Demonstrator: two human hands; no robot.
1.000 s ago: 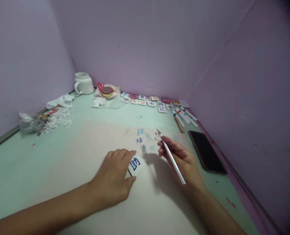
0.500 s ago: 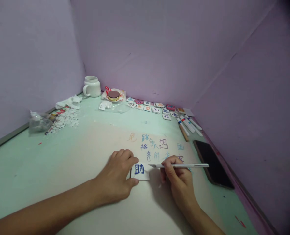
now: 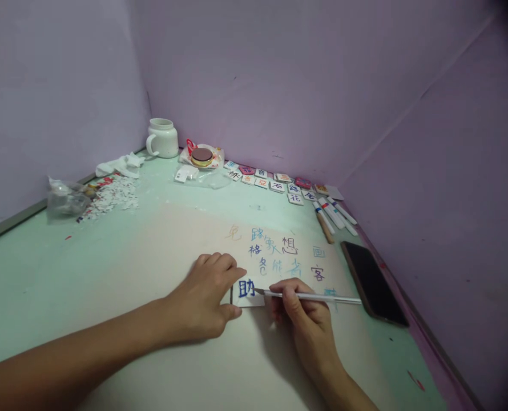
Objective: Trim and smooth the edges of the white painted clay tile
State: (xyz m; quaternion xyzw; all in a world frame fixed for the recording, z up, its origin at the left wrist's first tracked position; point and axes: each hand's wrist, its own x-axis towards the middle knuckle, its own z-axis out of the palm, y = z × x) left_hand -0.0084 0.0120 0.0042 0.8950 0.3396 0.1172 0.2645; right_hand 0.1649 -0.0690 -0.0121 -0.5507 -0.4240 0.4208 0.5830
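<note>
My left hand [image 3: 209, 297] grips a small white card [image 3: 252, 302] by its left side, forefinger at the top edge and thumb at the bottom. A blue character is written on the card, which lies on the table. In a pen-like hold, my right hand [image 3: 307, 314] has a slim silver craft knife [image 3: 343, 299]. Its pointed tip rests at the right part of the blue character; whether it cuts in, I cannot tell. Several coloured characters [image 3: 289, 246] are written on the tabletop just beyond the card.
Several character cards [image 3: 277, 186] lie along the back wall. Capped pens [image 3: 331, 214] and a phone [image 3: 374, 283] are at the right. White scraps [image 3: 115, 197], a clear bag [image 3: 68, 197] and a white mug [image 3: 163, 140] stand at the left and back. Walls close in the table [image 3: 168, 365].
The knife tip has moved left and down, from the card's upper right edge onto the blue character. The knife's rear end has tilted lower. My left hand keeps its hold; the view shifted slightly.
</note>
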